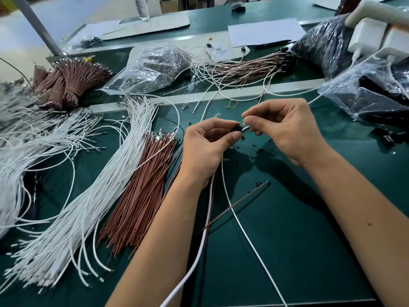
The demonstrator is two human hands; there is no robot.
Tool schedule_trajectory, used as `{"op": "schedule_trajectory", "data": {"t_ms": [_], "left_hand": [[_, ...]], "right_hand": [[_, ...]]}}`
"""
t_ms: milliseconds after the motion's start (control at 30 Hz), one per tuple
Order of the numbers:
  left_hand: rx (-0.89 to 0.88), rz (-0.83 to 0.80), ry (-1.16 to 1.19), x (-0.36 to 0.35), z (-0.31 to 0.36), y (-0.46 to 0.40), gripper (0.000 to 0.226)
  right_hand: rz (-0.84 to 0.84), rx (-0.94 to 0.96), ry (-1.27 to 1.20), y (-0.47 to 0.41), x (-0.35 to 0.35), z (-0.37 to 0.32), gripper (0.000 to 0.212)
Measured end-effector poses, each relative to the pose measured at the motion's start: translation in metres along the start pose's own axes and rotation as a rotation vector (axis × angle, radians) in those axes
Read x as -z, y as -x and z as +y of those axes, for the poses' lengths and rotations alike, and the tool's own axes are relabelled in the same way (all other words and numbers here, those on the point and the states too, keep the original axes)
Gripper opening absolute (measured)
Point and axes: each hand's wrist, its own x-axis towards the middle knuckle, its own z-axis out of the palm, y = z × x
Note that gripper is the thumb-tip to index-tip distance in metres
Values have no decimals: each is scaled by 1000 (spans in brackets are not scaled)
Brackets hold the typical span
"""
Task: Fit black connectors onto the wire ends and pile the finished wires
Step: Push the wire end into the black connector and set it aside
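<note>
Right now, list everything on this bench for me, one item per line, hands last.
bench mat: one, dark green, under everything
loose white wires: large fan, white, near left
brown wire bundle: one, reddish brown, right of the white fan
tied brown bundles: several, brown, far left
finished wires: one pile, brown and white, far centre
clear bag: one, transparent, left of that pile
bags of black parts: two or more, clear over black, far right
paper sheet: one, white, far edge
single brown wire: one, brown, lying near centre
black connector: one, black, pinched between both hands
left hand: grips the connector
right hand: pinches a white wire end
</note>
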Motion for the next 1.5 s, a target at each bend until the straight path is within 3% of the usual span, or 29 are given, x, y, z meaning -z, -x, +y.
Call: {"op": "schedule_trajectory", "data": {"t_ms": [567,1133,1500], "left_hand": [[3,-40,-34,1,-2,-1,20],[-34,23,-82,-3,-2,2,23],[50,-30,10,3,4,1,20]], "right_hand": [[-206,62,220,0,11,-4,11],[-204,62,224,1,10,-4,8],[-225,117,196,1,10,-5,16]]}}
